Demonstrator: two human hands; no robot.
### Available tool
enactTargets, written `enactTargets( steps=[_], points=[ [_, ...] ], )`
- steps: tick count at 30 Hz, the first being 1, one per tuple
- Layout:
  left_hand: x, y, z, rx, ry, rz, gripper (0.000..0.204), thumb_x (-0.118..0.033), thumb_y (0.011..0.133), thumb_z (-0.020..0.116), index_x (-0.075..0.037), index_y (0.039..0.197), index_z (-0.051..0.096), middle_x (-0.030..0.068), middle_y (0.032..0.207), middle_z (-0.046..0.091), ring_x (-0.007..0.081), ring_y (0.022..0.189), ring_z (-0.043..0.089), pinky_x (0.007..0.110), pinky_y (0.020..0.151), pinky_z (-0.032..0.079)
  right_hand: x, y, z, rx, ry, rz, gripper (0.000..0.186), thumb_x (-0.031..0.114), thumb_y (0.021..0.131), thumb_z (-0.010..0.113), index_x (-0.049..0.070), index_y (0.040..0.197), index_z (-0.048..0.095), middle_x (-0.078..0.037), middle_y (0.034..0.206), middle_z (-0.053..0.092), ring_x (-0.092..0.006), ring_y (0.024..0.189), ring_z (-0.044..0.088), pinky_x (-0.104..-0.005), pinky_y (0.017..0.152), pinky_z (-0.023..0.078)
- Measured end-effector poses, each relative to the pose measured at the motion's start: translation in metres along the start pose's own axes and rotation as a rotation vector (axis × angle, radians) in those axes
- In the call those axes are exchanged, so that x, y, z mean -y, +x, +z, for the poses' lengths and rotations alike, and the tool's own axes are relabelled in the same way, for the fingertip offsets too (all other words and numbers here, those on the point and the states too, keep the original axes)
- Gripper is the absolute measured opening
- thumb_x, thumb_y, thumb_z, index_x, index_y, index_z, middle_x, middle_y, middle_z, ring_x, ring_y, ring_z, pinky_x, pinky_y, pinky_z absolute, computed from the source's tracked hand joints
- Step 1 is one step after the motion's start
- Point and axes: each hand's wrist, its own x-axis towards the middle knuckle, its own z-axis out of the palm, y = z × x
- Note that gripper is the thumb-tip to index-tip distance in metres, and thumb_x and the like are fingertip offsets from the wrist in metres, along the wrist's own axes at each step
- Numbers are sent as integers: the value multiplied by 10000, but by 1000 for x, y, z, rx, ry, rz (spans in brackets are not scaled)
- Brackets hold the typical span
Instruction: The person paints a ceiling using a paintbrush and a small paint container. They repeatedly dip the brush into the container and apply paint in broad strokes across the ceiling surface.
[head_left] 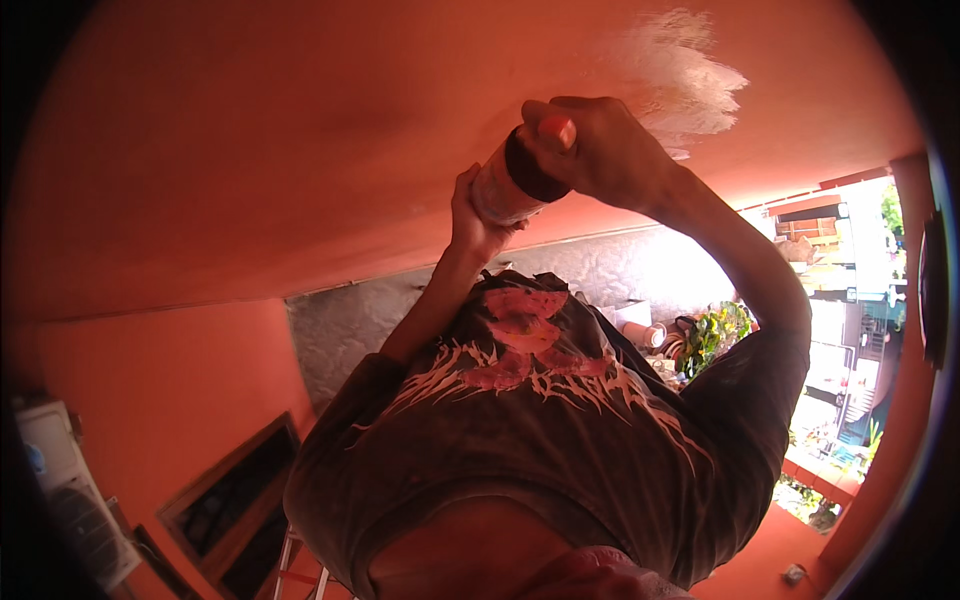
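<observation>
My left hand (478,228) is wrapped round a cylindrical can (500,197) with a pale, printed side, holding it tilted in front of the orange wall (330,130). The dark upper end of the can leans toward my right hand (610,150). That hand is closed over this end, gripping a tool with a red handle (557,131) whose butt pokes out of my fist. The tool's other end is hidden behind my fingers and the can. A whitish, streaky patch (690,85) marks the wall just beyond my right hand.
Below the wall runs a grey patterned strip (350,335). Leafy plants (718,335) and a pale cylindrical object (645,334) are to the right. At lower left are a white air-conditioner unit (75,490), a dark-framed window (235,490) and part of a ladder (300,570).
</observation>
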Motion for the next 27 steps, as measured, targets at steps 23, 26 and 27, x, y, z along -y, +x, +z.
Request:
enactTargets(
  steps=[23, 26, 27],
  points=[
    [-16, -3, 37, 24, 63, -143, 686, -635, 930, 404, -91, 1318, 555, 137, 1119, 673, 334, 835, 660, 323, 527, 516, -56, -96, 60, -1114, 1591, 452, 95, 178, 1004, 614, 107, 1067, 622, 11, 946, 656, -98, 768, 651, -222, 603, 502],
    [1, 6, 37, 77, 33, -210, 706, -650, 931, 388, -86, 1326, 546, 140, 1134, 665, 341, 853, 653, 322, 533, 513, -64, -112, 85, -1191, 1888, 477, 168, 235, 1022, 588, 100, 1121, 607, -17, 1030, 676, -151, 892, 685, -256, 670, 565],
    [4, 7, 36, 77, 3, -236, 718, -655, 931, 386, -80, 1332, 539, 143, 1138, 661, 345, 854, 652, 322, 534, 514, -63, -117, 90, -1154, 1958, 444, 193, 252, 1028, 578, 97, 1139, 602, -32, 1065, 679, -169, 940, 686, -270, 697, 579]
  ],
)
